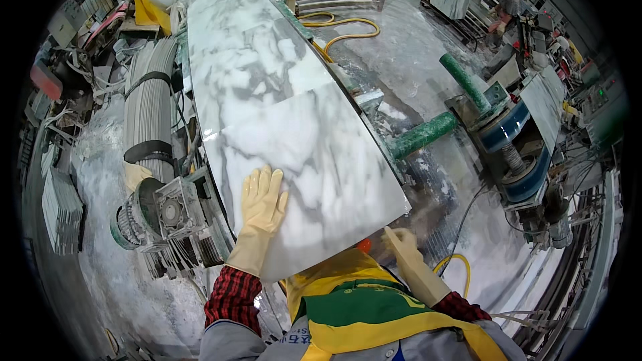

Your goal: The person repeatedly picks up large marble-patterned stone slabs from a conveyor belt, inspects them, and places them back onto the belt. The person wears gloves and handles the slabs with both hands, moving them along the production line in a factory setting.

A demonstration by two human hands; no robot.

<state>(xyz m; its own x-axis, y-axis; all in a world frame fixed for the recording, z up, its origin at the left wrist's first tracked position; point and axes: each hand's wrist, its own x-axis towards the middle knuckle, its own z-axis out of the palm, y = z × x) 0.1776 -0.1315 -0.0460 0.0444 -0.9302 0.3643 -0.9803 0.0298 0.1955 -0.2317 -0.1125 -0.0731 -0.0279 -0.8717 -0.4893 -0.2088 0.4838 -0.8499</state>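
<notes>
A long white marble slab (307, 120) with grey veins and a glossy surface runs away from me on a narrow conveyor. My left hand (261, 204), in a cream rubber glove, lies flat on its near end with fingers stretched out. My right hand (404, 247), gloved the same way, is beside the slab's near right corner; a finger points toward that corner and nothing shows in its grip. Whether it touches the edge is unclear. A small orange-red round thing (364, 245) shows between the slab's near edge and my yellow and green apron (361, 304).
Left of the slab stand a motor (172, 210) and a strapped bundle of strips (148, 107). Green rollers (424, 135) jut out on the right, near a blue-wheeled machine (511, 154). A yellow hose (354, 23) crosses the wet floor. Another person (508, 3) is at the far right.
</notes>
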